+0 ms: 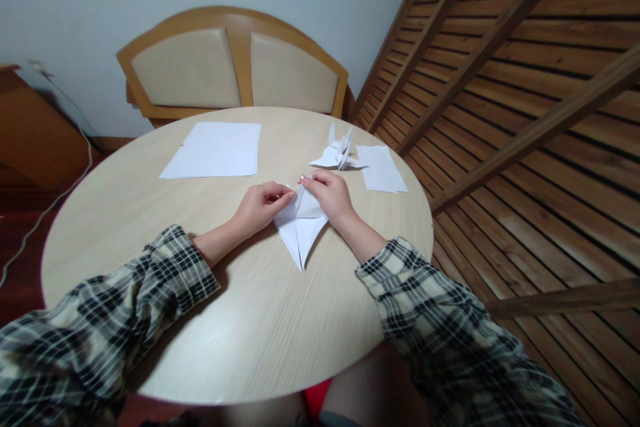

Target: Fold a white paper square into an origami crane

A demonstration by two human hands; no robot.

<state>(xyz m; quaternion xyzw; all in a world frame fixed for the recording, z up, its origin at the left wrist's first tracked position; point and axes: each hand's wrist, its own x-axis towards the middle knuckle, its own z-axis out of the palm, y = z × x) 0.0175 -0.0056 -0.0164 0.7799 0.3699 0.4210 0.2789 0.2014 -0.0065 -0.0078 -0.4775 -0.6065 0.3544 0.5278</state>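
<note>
A folded piece of white paper point(299, 235) lies at the middle of the round table, its narrow point toward me and a split down its centre. My left hand point(265, 205) pinches its upper left side between thumb and fingers. On the upper right side, my right hand point(329, 195) grips the paper with thumb and forefinger close to the left fingertips. Part of the paper's far end is hidden by the hands. Just beyond my right hand stands a folded paper crane point(340, 152) with its pointed tips up.
White paper sheets point(215, 150) lie at the far left of the table point(240, 333). Smaller paper pieces point(383, 170) rest at the right, beside the crane. A wooden headboard point(245, 73) stands behind, and a slatted wooden partition point(525, 113) borders the right side.
</note>
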